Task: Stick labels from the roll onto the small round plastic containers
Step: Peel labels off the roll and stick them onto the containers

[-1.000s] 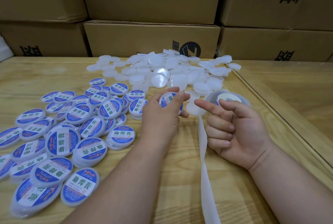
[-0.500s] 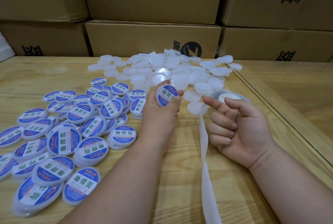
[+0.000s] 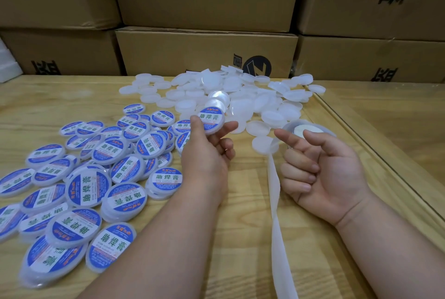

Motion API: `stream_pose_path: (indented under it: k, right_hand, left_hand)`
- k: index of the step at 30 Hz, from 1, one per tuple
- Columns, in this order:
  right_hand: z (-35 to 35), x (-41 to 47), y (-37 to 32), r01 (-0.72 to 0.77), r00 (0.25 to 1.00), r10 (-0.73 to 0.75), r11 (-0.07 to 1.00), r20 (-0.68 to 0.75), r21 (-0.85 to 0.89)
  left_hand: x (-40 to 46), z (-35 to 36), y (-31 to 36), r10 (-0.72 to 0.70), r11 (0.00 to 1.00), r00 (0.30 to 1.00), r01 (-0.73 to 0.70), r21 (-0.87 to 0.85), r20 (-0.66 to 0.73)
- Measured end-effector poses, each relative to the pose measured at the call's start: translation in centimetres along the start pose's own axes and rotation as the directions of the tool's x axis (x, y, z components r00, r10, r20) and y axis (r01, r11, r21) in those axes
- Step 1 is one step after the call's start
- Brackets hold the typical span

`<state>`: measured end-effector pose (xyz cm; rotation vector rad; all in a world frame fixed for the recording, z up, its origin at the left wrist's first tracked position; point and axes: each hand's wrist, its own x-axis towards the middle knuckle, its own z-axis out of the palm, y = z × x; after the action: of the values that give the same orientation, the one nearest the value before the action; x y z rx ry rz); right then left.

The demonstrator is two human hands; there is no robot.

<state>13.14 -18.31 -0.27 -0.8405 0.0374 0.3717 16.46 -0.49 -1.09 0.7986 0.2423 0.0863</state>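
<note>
My left hand [image 3: 207,154] pinches a labelled round container [image 3: 212,119] between thumb and fingers, raised off the table, its blue-and-white label facing me. My right hand [image 3: 322,173] lies palm up to the right of it, index finger and thumb stretched out, the other fingers loosely curled, nothing in it. Just behind that hand sits the label roll [image 3: 305,130] in a clear round holder. Its empty white backing strip [image 3: 275,202] trails toward me past the curled fingers. Unlabelled white containers [image 3: 240,99] lie heaped at the back; labelled ones [image 3: 96,178] spread on the left.
The wooden table [image 3: 240,238] has a raised rail [image 3: 375,154] running along its right side. Stacked cardboard boxes [image 3: 204,50] wall off the far edge. A white foam piece [image 3: 7,65] shows at the far left.
My left hand has lifted the labelled container and turned its label toward me. My right index finger, which was close to the container, has drawn apart from it.
</note>
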Motion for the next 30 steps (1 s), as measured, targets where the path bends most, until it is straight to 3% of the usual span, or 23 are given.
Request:
stream_pose_path:
  k: [5,10,14,21,22,24,25,27,30]
  right_hand:
    - [0.1,0.0,-0.1,0.001,1.000,-0.001,1.000,-0.008,0.001]
    - [0.2,0.0,0.0,0.001,1.000,-0.001,1.000,-0.006,-0.003]
    - [0.3,0.0,0.0,0.004,1.000,-0.004,1.000,-0.006,-0.009]
    - [0.4,-0.1,0.1,0.034,0.999,-0.034,0.999,-0.019,-0.030]
    - [0.4,-0.1,0.2,0.047,0.998,-0.048,0.998,-0.030,-0.041]
    - [0.5,0.0,0.3,0.077,0.996,-0.080,0.995,-0.048,-0.055]
    - [0.5,0.0,0.3,0.097,0.993,-0.100,0.994,-0.060,-0.060]
    - [0.7,0.1,0.4,0.142,0.985,-0.149,0.986,-0.092,-0.084]
    - [0.8,0.3,0.7,0.201,0.972,-0.214,0.971,-0.100,-0.131]
  left_hand:
    - [0.4,-0.3,0.1,-0.002,0.990,0.999,-0.005,-0.140,-0.047]
    - [0.3,-0.7,1.2,-0.030,0.924,0.994,-0.012,-0.383,-0.104]
    - [0.0,-0.5,1.5,-0.040,0.911,0.994,-0.008,-0.413,-0.107]
    - [-0.5,-0.3,1.2,-0.085,0.946,0.992,0.110,-0.305,0.095]
    - [-0.6,-0.1,1.0,-0.071,0.968,0.990,0.097,-0.231,0.118]
    - [-0.9,0.2,0.0,0.026,0.994,0.992,-0.039,0.103,0.122]
    - [-1.1,0.4,-0.6,0.102,0.938,0.985,-0.142,0.315,0.138]
    - [-1.6,0.4,-1.9,0.189,0.721,0.939,-0.332,0.608,0.288]
    - [-2.0,0.1,-3.4,0.049,0.219,0.834,-0.546,0.809,0.550]
